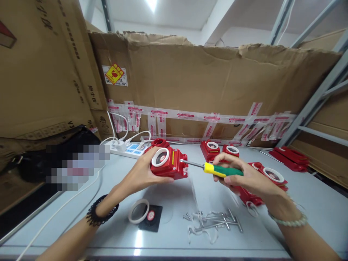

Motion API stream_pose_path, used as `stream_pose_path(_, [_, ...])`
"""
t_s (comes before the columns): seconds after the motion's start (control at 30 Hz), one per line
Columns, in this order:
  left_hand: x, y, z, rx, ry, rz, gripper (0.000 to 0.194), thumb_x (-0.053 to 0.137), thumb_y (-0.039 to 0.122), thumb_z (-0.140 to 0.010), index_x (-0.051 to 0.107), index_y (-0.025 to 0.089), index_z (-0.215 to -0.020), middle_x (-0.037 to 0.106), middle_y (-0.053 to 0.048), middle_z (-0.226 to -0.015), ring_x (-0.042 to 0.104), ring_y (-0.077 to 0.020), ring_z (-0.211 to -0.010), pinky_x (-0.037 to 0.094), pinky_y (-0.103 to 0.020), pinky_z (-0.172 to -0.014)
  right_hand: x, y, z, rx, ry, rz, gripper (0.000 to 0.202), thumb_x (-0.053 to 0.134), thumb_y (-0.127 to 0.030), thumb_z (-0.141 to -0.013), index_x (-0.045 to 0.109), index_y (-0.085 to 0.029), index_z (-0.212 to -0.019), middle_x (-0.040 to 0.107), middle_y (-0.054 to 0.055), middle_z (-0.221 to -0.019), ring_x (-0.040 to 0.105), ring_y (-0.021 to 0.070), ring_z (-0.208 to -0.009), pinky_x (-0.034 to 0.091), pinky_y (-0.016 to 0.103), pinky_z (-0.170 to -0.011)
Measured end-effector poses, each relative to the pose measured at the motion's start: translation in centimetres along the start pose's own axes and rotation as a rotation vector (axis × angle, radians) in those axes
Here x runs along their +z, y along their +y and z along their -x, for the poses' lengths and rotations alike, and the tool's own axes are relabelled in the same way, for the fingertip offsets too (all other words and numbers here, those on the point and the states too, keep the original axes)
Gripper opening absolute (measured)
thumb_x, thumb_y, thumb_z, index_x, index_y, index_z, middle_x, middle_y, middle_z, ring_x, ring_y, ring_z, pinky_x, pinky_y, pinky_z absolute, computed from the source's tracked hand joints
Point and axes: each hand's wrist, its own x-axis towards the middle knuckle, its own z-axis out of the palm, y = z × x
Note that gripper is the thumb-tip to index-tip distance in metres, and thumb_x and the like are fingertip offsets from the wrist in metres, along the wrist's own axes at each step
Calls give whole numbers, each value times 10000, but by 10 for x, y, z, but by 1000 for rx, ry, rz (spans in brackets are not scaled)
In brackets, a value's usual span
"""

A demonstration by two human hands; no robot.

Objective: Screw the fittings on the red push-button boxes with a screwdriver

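Observation:
My left hand (148, 168) is wrapped round a red box-shaped housing (175, 163) with a white ring on its face, held up above the table. In my right hand (235, 168) is a screwdriver (223, 170) with a yellow and green handle. Its metal shaft points left, and the tip is at the right end of the housing, by a screw position; whether it touches is too small to tell. Below my left hand lie a loose white ring (139, 211) and a black square plate (150, 218) with a round red and white label.
Screws and metal rods (214, 223) with thin cords lie at the front middle. More red housings (210, 150) stand behind and right. A power strip (127, 149) with white cables sits back left. Cardboard (190, 79) walls the rear.

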Motion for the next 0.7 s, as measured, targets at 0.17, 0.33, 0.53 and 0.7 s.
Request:
stream_pose_path(0.17, [1,-4,11,-27,6,-46,740,796,453,-588,458,232,-1208,605,-79,-1156,604,-293,-1000,499,-398,-848,-2,14,-2,-98,153,-116,246,639,-330,-727,541,-204,-915,610,-4,-614,432,83,-415,308,206,-359])
stream_pose_path(0.33, [0,-21,21,-40,106,-145,701,784,459,-603,472,221,-1185,589,-77,-1147,585,-287,-1015,483,-394,-857,-2,24,-6,-125,246,-89,202,650,-340,-728,527,-199,-805,439,-84,-425,345,56,-352,236,187,-355])
stream_pose_path(0.53, [6,-32,23,40,236,-236,685,785,451,-607,462,226,-1167,570,-75,-1107,565,-285,-1011,465,-403,-866,2,30,-9,-176,408,-89,172,665,-316,-730,616,-179,-822,484,-55,-463,445,94,-406,370,241,-399])
stream_pose_path(0.7, [15,-26,26,61,232,-230,662,773,462,-615,451,222,-1142,563,-63,-1075,565,-271,-984,473,-369,-837,12,35,-11,-274,566,-175,137,639,-313,-757,613,-206,-840,502,-52,-460,512,130,-436,447,286,-464])
